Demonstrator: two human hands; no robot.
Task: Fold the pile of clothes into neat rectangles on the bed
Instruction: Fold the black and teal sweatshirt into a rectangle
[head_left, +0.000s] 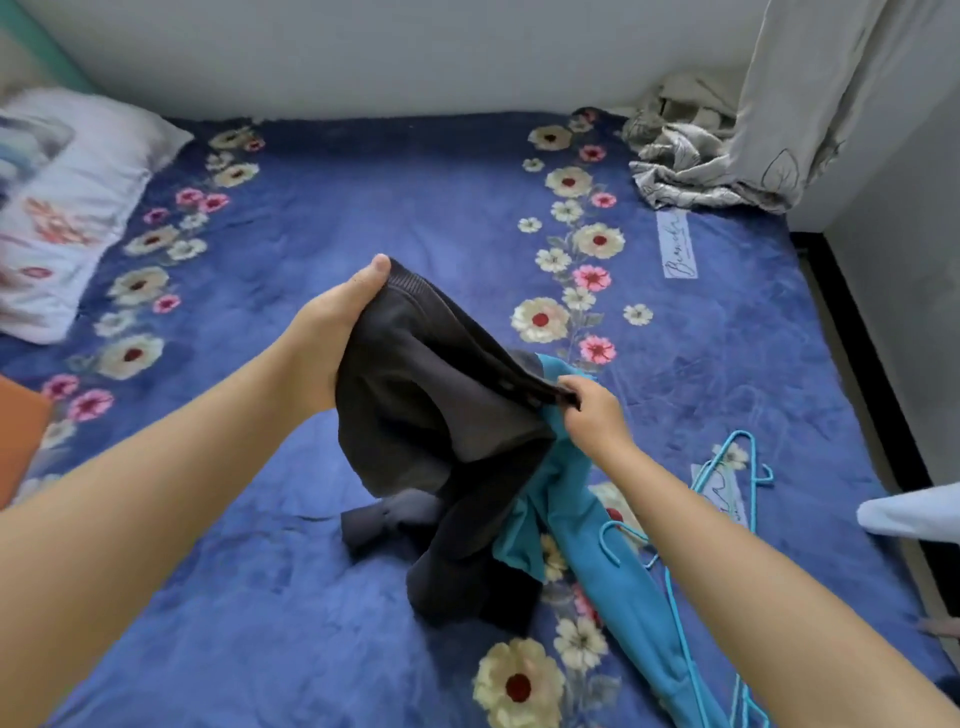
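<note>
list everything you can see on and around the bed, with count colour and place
dark garment: 1, charcoal, held up mid-bed, lower end on blanket
teal garment: 1, teal, on blanket right of the dark one
hangers: at least 2, light blue, right side by the teal garment
blanket: 1, blue floral, covering bed
pillow: 1, white floral, far left
crumpled cloth: 1, grey-white, far right corner
curtain: 1, pale grey, top right
left hand: grips dark garment's ribbed edge
right hand: pinches its other edge

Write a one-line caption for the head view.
Both hands, left and right, lift a dark garment above a teal garment on the floral bed.
</note>
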